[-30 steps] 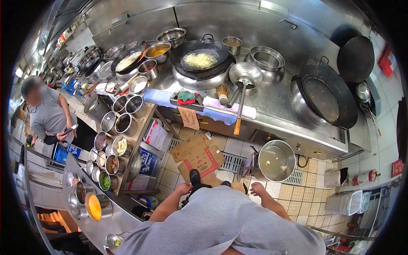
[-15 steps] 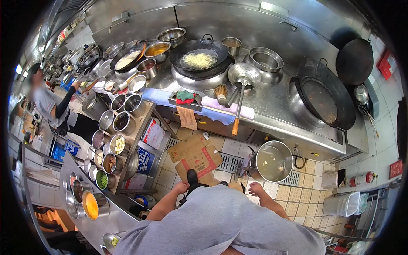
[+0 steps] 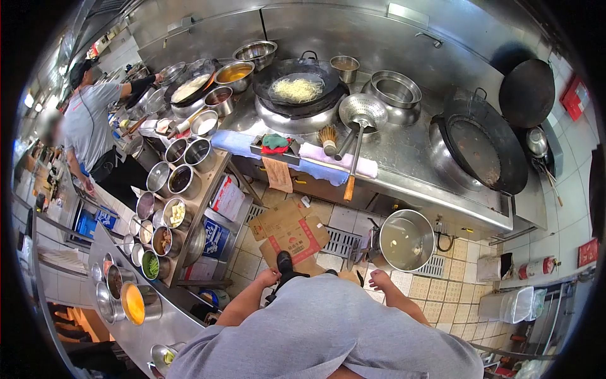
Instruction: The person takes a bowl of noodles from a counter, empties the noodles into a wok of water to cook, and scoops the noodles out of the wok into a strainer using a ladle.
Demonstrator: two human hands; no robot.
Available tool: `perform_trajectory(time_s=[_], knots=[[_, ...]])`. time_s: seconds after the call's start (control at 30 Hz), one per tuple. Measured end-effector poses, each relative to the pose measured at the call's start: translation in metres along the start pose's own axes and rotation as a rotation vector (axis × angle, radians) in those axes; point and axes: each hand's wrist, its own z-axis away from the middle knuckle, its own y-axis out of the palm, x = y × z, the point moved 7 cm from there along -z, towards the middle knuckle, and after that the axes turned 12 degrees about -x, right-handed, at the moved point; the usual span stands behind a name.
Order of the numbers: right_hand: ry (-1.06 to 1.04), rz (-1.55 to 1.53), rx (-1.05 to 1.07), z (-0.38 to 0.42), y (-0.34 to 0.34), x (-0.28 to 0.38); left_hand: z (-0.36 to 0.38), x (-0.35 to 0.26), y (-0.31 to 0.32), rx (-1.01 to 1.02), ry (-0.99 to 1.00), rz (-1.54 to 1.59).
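Observation:
My left hand [image 3: 269,276] hangs low beside my body with its fingers curled in; I see nothing in it. Just to its right is my dark shoe [image 3: 285,260], on a flattened cardboard sheet [image 3: 291,230]. On the other side, my right hand [image 3: 380,280] hangs with fingers also curled and no object showing. The nearest thing to it is a large metal pot [image 3: 408,230] of cloudy liquid with pale bits, apart from the hand. Ahead on the range, pale noodles [image 3: 297,90] lie in a black wok [image 3: 319,68].
A perforated strainer [image 3: 363,112] and wooden-handled ladle [image 3: 351,180] lie over the counter's front edge. Another wok [image 3: 483,151] sits at right. Metal containers of ingredients, including orange liquid [image 3: 133,303], line the left shelves. A co-worker [image 3: 95,120] stands at far left. Floor grates [image 3: 338,242] lie ahead.
The co-worker at far left has come more upright and stretched an arm toward the back counter; another person shows behind. My hands, the noodles and the pot stay in place.

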Motion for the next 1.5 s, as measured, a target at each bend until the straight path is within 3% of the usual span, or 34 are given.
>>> perform_trajectory(time_s=[0.6,0.77,0.9,0.97,1.17,1.37,1.5], knots=[[0.027,-0.045,0.009,0.000,0.004,-0.006,0.004,-0.005,-0.002,0.041,0.003,-0.024],[0.024,-0.041,0.010,-0.002,0.007,-0.008,0.003,-0.013,0.001,0.079,0.236,-0.331],[0.029,-0.035,-0.011,-0.001,0.006,-0.009,0.005,-0.011,0.000,0.078,0.190,-0.293],[0.028,-0.047,0.002,0.002,0.004,-0.007,0.002,0.000,0.003,0.068,0.063,-0.127],[0.049,-0.054,0.019,0.002,0.005,-0.005,-0.011,0.018,0.014,0.014,0.056,-0.034],[0.021,-0.041,-0.002,0.001,0.005,-0.004,0.008,-0.004,0.008,0.126,0.120,-0.138],[0.028,-0.013,-0.001,-0.003,0.007,-0.008,0.018,-0.013,0.000,0.091,0.089,-0.187]])
